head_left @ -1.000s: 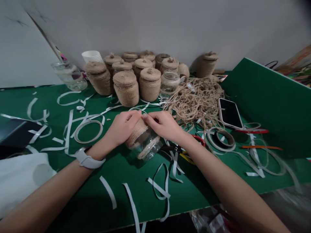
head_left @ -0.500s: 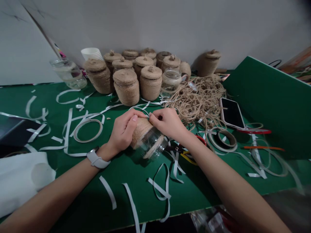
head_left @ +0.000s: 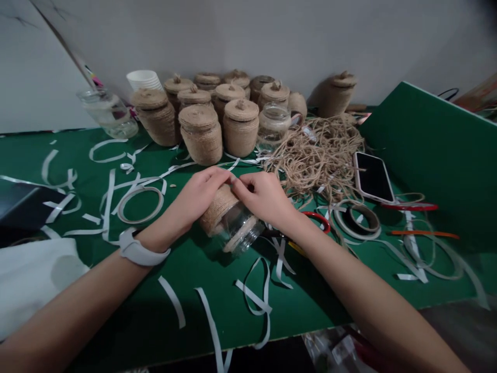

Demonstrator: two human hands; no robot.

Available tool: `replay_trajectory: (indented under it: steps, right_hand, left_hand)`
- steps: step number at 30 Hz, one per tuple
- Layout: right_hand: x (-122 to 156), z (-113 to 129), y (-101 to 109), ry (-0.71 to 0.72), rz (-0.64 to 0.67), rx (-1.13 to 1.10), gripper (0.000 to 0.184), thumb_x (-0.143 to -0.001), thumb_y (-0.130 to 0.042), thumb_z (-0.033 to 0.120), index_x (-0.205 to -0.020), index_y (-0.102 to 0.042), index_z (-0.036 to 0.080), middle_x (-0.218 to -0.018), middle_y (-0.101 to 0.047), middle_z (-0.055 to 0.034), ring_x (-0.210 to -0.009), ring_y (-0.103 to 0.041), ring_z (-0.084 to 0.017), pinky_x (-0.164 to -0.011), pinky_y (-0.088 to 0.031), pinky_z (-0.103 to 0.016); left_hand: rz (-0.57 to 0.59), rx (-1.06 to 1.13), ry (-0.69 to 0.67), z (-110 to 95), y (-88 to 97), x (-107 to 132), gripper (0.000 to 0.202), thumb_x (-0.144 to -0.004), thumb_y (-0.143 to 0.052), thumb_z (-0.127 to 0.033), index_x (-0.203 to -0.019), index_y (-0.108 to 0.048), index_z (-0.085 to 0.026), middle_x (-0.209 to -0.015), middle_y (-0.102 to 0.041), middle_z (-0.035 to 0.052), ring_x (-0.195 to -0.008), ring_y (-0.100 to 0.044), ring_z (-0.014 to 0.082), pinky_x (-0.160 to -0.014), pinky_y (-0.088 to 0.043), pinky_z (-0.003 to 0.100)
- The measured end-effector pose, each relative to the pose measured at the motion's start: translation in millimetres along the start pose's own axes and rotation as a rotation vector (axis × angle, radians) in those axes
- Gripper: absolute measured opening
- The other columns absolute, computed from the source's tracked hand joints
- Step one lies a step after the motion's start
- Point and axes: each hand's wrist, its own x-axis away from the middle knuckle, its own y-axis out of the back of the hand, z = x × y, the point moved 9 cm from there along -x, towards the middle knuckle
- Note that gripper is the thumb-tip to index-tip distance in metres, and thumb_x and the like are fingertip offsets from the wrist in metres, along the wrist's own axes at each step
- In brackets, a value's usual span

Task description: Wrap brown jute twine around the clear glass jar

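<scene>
A glass jar (head_left: pixel 235 227) lies on its side on the green table (head_left: pixel 186 290), partly wrapped in jute twine at its far end. My left hand (head_left: pixel 196 196) is curled over the wrapped part and grips the jar. My right hand (head_left: pixel 262 197) pinches a strand of twine against the wrap at the jar's top. A loose heap of jute twine (head_left: pixel 316 153) lies just right of my hands.
Several twine-covered jars with lids (head_left: pixel 202 132) stand at the back, with a bare glass jar (head_left: pixel 273 124) and white cups (head_left: pixel 144 80). A phone (head_left: pixel 373 177), tape rolls (head_left: pixel 357 220), red-handled scissors (head_left: pixel 316 220), white paper strips (head_left: pixel 252 295) and a raised green board (head_left: pixel 435 155) surround the hands.
My left hand shifted from the jar's side to over its top. My right hand's pinch moved left to meet it, and the jar turned slightly.
</scene>
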Motion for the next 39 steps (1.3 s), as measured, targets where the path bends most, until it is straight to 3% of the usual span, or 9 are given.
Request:
replay_trajectory:
  steps: [4,8,11,15,23,29,32,36,39]
  right_hand:
    - [-2.2,-2.9,2.1,0.024,-0.03,-0.08,0.051,-0.1,-0.037,0.044,-0.056,-0.042,0.019,-0.054,-0.043,0.0037,-0.054,-0.036,-0.009,-0.057,-0.023,-0.025]
    - [-5.9,-11.3,10.5,-0.002,-0.111,-0.051,0.042,-0.098,-0.045,0.041,-0.061,-0.043,0.02,-0.057,-0.045,0.0042,-0.055,-0.037,-0.009,-0.057,-0.024,-0.024]
    - [-8.5,-18.1,9.8,-0.049,-0.109,-0.076,0.04,-0.098,-0.046,0.04,-0.064,-0.042,0.021,-0.057,-0.044,0.0048,-0.055,-0.038,-0.01,-0.057,-0.026,-0.023]
    - [-9.1,-19.1,5.1,-0.072,-0.087,-0.081,0.037,-0.099,-0.044,0.038,-0.066,-0.043,0.021,-0.061,-0.047,0.004,-0.058,-0.04,-0.01,-0.059,-0.028,-0.023]
    - [-4.2,-17.1,-2.5,-0.11,-0.015,0.114,0.03,-0.098,-0.047,0.035,-0.073,-0.053,0.02,-0.058,-0.05,0.0026,-0.054,-0.042,-0.011,-0.057,-0.023,-0.025]
    - [-4.8,-17.1,-2.5,-0.107,-0.016,0.174,0.031,-0.097,-0.047,0.035,-0.071,-0.055,0.02,-0.059,-0.052,0.0016,-0.055,-0.042,-0.012,-0.057,-0.023,-0.026]
    - [-4.8,-18.2,-4.1,-0.113,-0.007,0.148,0.03,-0.096,-0.047,0.034,-0.071,-0.054,0.02,-0.061,-0.053,0.0016,-0.057,-0.043,-0.012,-0.057,-0.024,-0.025]
    - [-3.9,-15.3,-6.7,-0.082,0.003,0.111,0.031,-0.097,-0.046,0.035,-0.07,-0.051,0.02,-0.064,-0.054,0.0015,-0.06,-0.046,-0.013,-0.059,-0.026,-0.025]
    - [-4.1,-12.5,-6.3,-0.048,0.007,0.099,0.033,-0.098,-0.043,0.034,-0.069,-0.049,0.021,-0.064,-0.054,0.0016,-0.061,-0.047,-0.013,-0.059,-0.026,-0.025]
  left_hand:
    - [-0.008,-0.088,-0.128,-3.6,1.1,-1.9,0.032,-0.086,-0.044,-0.03,-0.06,-0.06,-0.019,-0.072,-0.065,0.0025,-0.072,-0.057,0.0187,-0.07,-0.045,0.03]
    - [-0.012,0.005,-0.263,-5.7,3.6,0.1,0.032,-0.09,-0.047,-0.033,-0.07,-0.066,-0.018,-0.078,-0.07,0.0033,-0.078,-0.062,0.0191,-0.077,-0.048,0.03]
    - [0.023,0.108,-0.313,-2.9,2.2,3.0,0.029,-0.091,-0.053,-0.035,-0.074,-0.068,-0.018,-0.083,-0.072,0.004,-0.083,-0.066,0.0197,-0.083,-0.049,0.032]
    - [-0.031,0.174,-0.341,0.9,6.6,7.8,0.026,-0.09,-0.057,-0.037,-0.074,-0.068,-0.018,-0.082,-0.074,0.0045,-0.083,-0.067,0.0207,-0.084,-0.05,0.034]
    - [0.011,0.146,-0.315,-0.1,4.6,5.5,0.02,-0.085,-0.063,-0.036,-0.076,-0.067,-0.018,-0.084,-0.073,0.0038,-0.085,-0.066,0.0203,-0.084,-0.05,0.033]
    - [0.009,0.032,-0.077,-2.8,3.5,-1.7,0.026,-0.083,-0.057,-0.037,-0.064,-0.062,-0.019,-0.074,-0.068,0.0027,-0.078,-0.062,0.0203,-0.077,-0.048,0.032]
    - [-0.046,0.011,-0.007,2.0,4.4,-1.5,0.022,-0.085,-0.055,-0.04,-0.079,-0.062,-0.02,-0.085,-0.07,0.0029,-0.083,-0.064,0.0211,-0.078,-0.049,0.033]
    - [-0.008,-0.176,-0.102,1.9,1.0,-5.0,0.027,-0.089,-0.046,-0.041,-0.091,-0.062,-0.02,-0.102,-0.069,0.0051,-0.1,-0.062,0.0243,-0.09,-0.045,0.035]
    - [0.115,-0.301,-0.159,3.4,-7.4,-6.3,0.036,-0.092,-0.039,-0.042,-0.075,-0.062,-0.02,-0.085,-0.07,0.0036,-0.086,-0.062,0.0235,-0.084,-0.046,0.034]
